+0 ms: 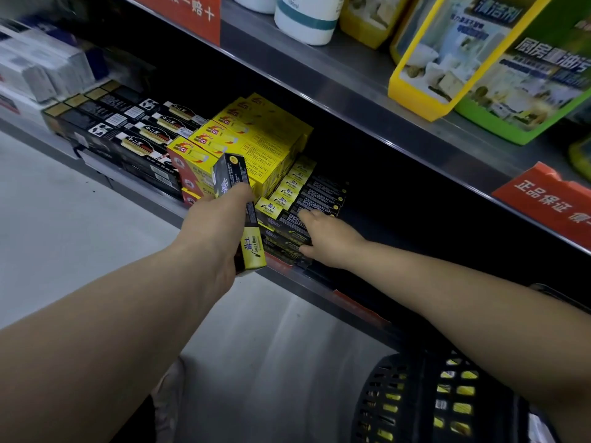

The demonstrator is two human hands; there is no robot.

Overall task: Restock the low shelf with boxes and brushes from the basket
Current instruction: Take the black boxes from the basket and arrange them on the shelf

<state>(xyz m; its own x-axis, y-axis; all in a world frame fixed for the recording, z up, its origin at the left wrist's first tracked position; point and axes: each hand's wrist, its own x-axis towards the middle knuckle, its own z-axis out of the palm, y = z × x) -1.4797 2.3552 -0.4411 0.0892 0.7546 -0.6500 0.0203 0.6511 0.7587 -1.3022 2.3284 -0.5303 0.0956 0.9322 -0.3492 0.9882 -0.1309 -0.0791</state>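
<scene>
Your left hand (220, 219) has its fingers curled round a black-and-yellow box (232, 174), held upright in front of the low shelf (319, 287). You cannot tell whether it grips one box or two. The held box overlaps the front of a tall stack of yellow boxes (265, 135), which stands just to the left of the spot you are working on.

Your right hand (329, 241) lies on the row of matching black-and-yellow boxes (284, 220) already on the shelf. Its fingers are straight and flat on the top box, and its thumb is against the front of the pile. To the right of that row the shelf recedes into shadow.

Further left, black-and-gold boxes (128, 123) fill the shelf front. The upper shelf (319, 75) juts out overhead, carrying a white bottle (307, 20), yellow-and-green packs (479, 59) and a red tag (543, 203) on its edge.

The basket (393, 398) sits low on your right, under your right forearm. More yellow packs show through its holes.
</scene>
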